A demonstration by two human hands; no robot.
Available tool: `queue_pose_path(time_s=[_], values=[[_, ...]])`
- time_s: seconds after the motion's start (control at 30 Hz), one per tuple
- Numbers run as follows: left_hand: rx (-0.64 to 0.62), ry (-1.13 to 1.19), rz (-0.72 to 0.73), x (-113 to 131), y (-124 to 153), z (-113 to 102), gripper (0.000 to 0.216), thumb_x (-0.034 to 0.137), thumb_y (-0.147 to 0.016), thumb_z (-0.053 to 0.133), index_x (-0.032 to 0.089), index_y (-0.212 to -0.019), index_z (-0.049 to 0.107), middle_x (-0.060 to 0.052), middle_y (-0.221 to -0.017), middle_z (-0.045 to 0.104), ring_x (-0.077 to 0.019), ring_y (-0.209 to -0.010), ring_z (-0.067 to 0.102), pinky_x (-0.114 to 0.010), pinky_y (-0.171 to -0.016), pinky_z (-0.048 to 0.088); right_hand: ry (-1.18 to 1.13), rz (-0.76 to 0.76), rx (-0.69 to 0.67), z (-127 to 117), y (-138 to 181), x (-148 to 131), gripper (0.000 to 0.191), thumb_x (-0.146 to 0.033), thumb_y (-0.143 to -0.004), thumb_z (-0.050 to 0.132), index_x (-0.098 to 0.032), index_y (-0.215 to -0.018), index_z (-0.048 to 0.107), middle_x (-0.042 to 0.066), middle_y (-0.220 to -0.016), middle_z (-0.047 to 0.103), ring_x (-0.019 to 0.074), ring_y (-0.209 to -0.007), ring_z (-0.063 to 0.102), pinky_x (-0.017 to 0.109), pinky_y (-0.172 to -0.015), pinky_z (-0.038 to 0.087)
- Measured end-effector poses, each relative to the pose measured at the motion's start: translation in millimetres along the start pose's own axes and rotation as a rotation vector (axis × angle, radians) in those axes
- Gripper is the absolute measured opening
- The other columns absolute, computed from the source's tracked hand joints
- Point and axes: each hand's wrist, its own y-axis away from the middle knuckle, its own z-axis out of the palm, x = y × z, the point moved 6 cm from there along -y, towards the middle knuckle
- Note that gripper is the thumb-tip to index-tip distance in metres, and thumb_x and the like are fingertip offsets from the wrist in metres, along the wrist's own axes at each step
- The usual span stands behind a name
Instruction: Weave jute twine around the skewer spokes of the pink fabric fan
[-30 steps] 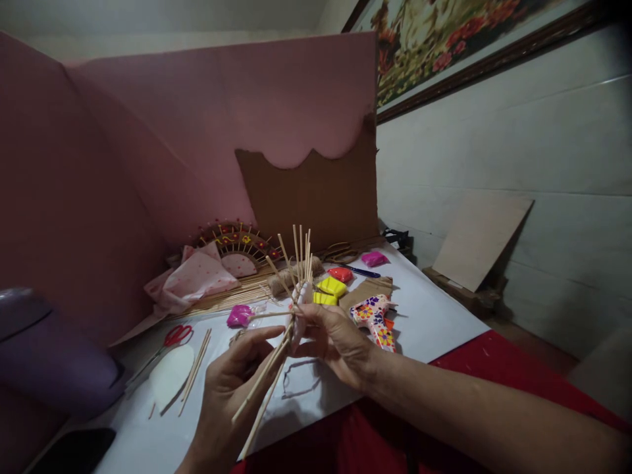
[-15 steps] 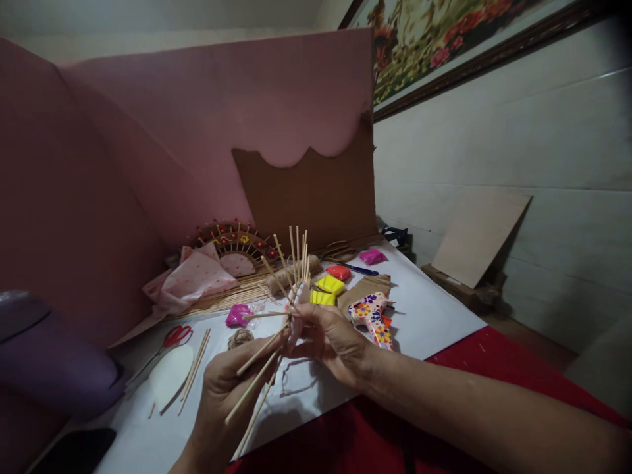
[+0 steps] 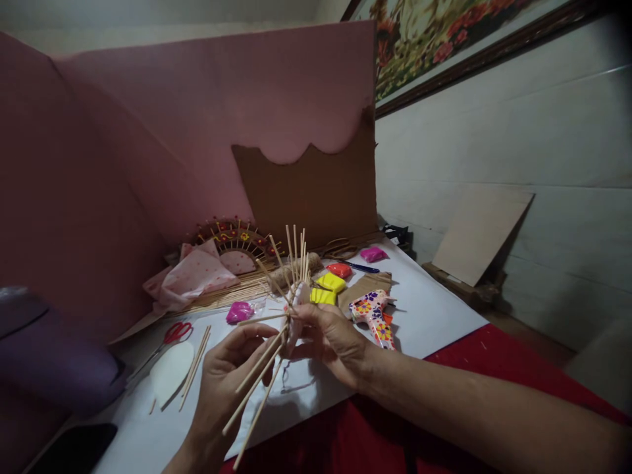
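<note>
A fan-like stick frame (image 3: 295, 304) is held up above the table. Thin wooden sticks spread from a small pale base, and brown twine (image 3: 288, 317) runs around their lower ends. My right hand (image 3: 332, 334) pinches the base from the right, thumb in front. On the other side, my left hand (image 3: 227, 378) is closed with bent fingers against the lower sticks. Its fingertips are partly hidden behind the sticks, so whether twine is between them is unclear. A dark strand hangs below the frame.
Red-handled scissors (image 3: 176, 332), a white oval piece (image 3: 172, 368) and loose sticks (image 3: 196, 367) lie left. A flowered glue gun (image 3: 374, 315), yellow packets (image 3: 330, 284) and a twine roll (image 3: 291, 273) lie beyond my hands. A decorated stick fan (image 3: 239, 247) stands at the back.
My left hand has shifted slightly left and its fingers have lifted and curled more. The frame has tilted a little, its lower sticks moving down. My right hand keeps its pinch.
</note>
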Motion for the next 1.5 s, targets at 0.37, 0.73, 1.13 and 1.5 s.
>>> queue_pose_path(time_s=[0.37, 0.73, 1.13, 1.5], values=[[-0.013, -0.060, 0.056, 11, -2, 5, 0.012, 0.022, -0.064, 0.071, 0.015, -0.073, 0.065, 0.002, -0.053, 0.060, -0.0052, -0.038, 0.046, -0.014, -0.035, 0.037, 0.025, 0.017, -0.010, 0, 1, 3, 0.018, -0.030, -0.063, 0.063, -0.015, -0.067, 0.055, -0.002, -0.053, 0.056, 0.0122, -0.050, 0.052, 0.032, -0.057, 0.047], [0.028, -0.141, 0.167, 2, -2, -2, 0.011, 0.019, -0.065, 0.070, 0.017, -0.075, 0.066, 0.002, -0.058, 0.060, -0.0077, -0.040, 0.050, -0.017, -0.036, 0.039, 0.028, 0.016, -0.028, 1, 1, 3, 0.017, -0.029, -0.063, 0.063, -0.015, -0.069, 0.054, -0.001, -0.055, 0.057, 0.0131, -0.052, 0.053, 0.032, -0.056, 0.047], [-0.055, -0.193, 0.093, 15, 5, 3, 0.016, 0.018, -0.063, 0.072, 0.016, -0.077, 0.066, -0.001, -0.068, 0.066, -0.0130, -0.060, 0.059, -0.020, -0.055, 0.046, 0.015, -0.017, -0.014, -5, -3, -2, 0.015, -0.029, -0.065, 0.061, -0.014, -0.062, 0.058, 0.000, -0.056, 0.058, 0.0126, -0.052, 0.053, 0.034, -0.058, 0.047], [-0.081, -0.195, 0.123, 10, 1, 2, 0.011, 0.017, -0.067, 0.070, 0.017, -0.077, 0.067, 0.001, -0.063, 0.065, -0.0089, -0.053, 0.054, -0.017, -0.049, 0.042, 0.023, 0.002, -0.005, -1, 0, -3, 0.018, -0.030, -0.064, 0.061, -0.016, -0.055, 0.056, 0.001, -0.051, 0.056, 0.0137, -0.052, 0.051, 0.036, -0.060, 0.046]])
